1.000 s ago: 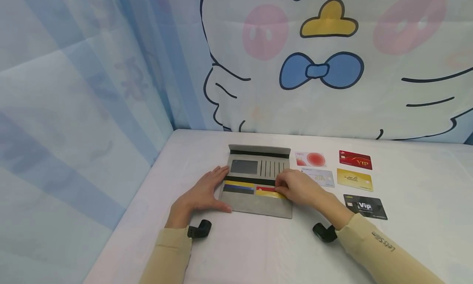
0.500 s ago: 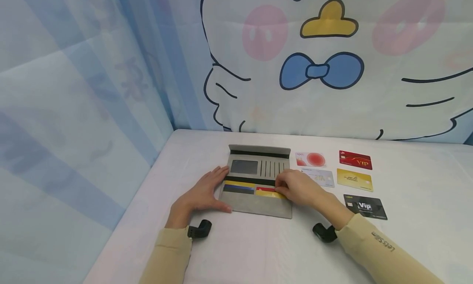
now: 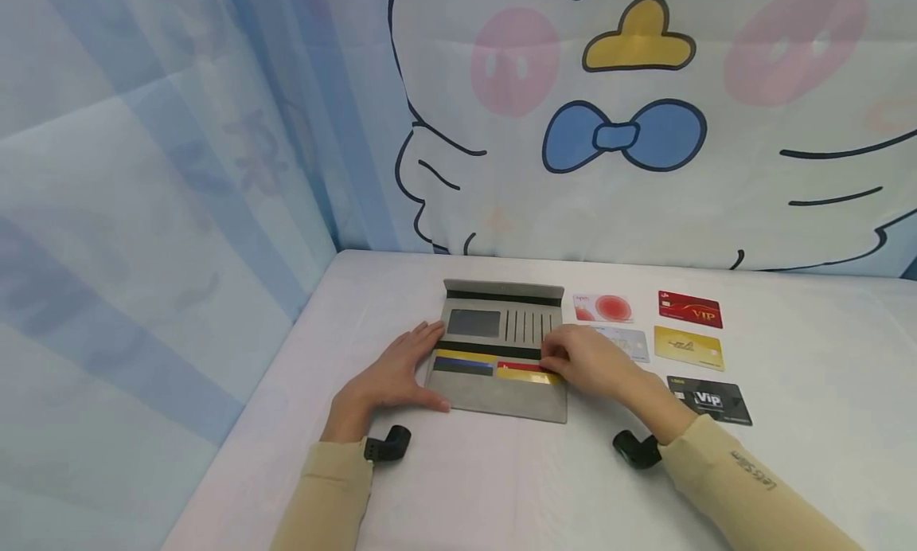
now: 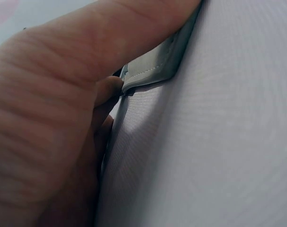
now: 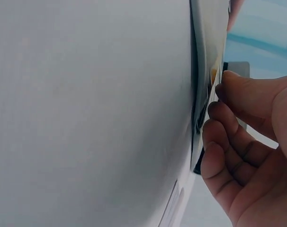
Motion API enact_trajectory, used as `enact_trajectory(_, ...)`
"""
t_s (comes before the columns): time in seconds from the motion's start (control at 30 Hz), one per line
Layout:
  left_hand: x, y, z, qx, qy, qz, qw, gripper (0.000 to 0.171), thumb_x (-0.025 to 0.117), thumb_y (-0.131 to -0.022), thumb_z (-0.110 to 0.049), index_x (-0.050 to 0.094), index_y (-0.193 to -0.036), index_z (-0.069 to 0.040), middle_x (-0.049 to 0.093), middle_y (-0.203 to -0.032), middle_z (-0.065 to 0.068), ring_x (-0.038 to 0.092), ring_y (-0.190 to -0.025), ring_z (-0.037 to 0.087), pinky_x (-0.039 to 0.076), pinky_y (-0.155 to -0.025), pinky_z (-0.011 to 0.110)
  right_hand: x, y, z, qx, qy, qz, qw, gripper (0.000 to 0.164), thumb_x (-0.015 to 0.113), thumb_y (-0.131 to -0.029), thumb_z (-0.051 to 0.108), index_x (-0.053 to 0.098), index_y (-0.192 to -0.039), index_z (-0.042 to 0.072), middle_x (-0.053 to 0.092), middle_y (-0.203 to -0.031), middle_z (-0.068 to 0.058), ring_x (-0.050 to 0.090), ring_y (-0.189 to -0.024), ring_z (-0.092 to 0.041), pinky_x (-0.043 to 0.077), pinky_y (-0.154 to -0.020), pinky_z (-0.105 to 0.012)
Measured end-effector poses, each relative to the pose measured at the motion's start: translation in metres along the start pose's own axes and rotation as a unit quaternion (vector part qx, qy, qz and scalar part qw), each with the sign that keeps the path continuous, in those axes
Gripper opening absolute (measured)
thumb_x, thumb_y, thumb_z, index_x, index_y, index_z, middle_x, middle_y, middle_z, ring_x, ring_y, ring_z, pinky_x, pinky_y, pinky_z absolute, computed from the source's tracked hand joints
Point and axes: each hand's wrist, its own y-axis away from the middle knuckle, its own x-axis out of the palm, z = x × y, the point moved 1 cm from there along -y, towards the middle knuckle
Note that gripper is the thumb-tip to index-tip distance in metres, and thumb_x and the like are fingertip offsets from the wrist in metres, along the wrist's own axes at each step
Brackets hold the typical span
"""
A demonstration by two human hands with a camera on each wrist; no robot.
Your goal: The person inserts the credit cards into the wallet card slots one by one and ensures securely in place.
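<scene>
A grey wallet (image 3: 501, 402) lies unfolded on the white table. My left hand (image 3: 396, 369) rests along its left side, fingers spread, thumb by the lower left corner; the left wrist view has the thumb (image 4: 134, 28) across the wallet's edge. Yellow, blue and dark cards (image 3: 462, 365) sit in the left pocket. In the right pocket are a red card (image 3: 514, 366) and a yellow card (image 3: 526, 374) in front of it. My right hand (image 3: 591, 361) pinches at the red card's right end with thumb and forefinger; its other fingers are curled in the right wrist view.
Right of the wallet lie a white card with a red circle (image 3: 603, 307), a silver card (image 3: 629, 344), a red VIP card (image 3: 690, 309), a gold card (image 3: 688, 347) and a black Vip card (image 3: 709, 399). A printed curtain (image 3: 501, 193) hangs behind the table.
My right hand has shifted slightly to the right along the top of the right pocket, showing more of the yellow card. The left hand and the wallet stay where they were.
</scene>
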Motion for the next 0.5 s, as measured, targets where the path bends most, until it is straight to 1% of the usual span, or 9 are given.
enact_trajectory(0.23, -0.001, 0.0, 0.0, 0.004, -0.001, -0.001, 1.0, 0.114, 0.077, -0.061, -0.06, 0.022, -0.149, -0.012, 0.015, -0.155, 0.001, 0.005, -0.141, 0.018, 0.007, -0.113, 0.039, -0.007, 0.006, -0.01, 0.008, -0.02, -0.002, 1.0, 0.007, 0.071, -0.084, 0.017, 0.064, -0.084, 0.016, 0.056, -0.074, 0.007, 0.051, -0.068, -0.011, 0.047, -0.061, -0.026)
enact_trajectory(0.5, 0.001, -0.001, 0.001, 0.007, 0.0, 0.0, 1.0, 0.114, 0.077, -0.061, -0.06, 0.022, -0.149, -0.013, 0.016, -0.155, 0.001, 0.005, -0.141, 0.018, 0.007, -0.113, 0.04, -0.014, 0.014, -0.019, 0.001, -0.045, -0.016, 0.999, 0.009, 0.072, -0.083, 0.018, 0.064, -0.088, 0.016, 0.055, -0.073, 0.006, 0.05, -0.067, -0.012, 0.045, -0.059, -0.026)
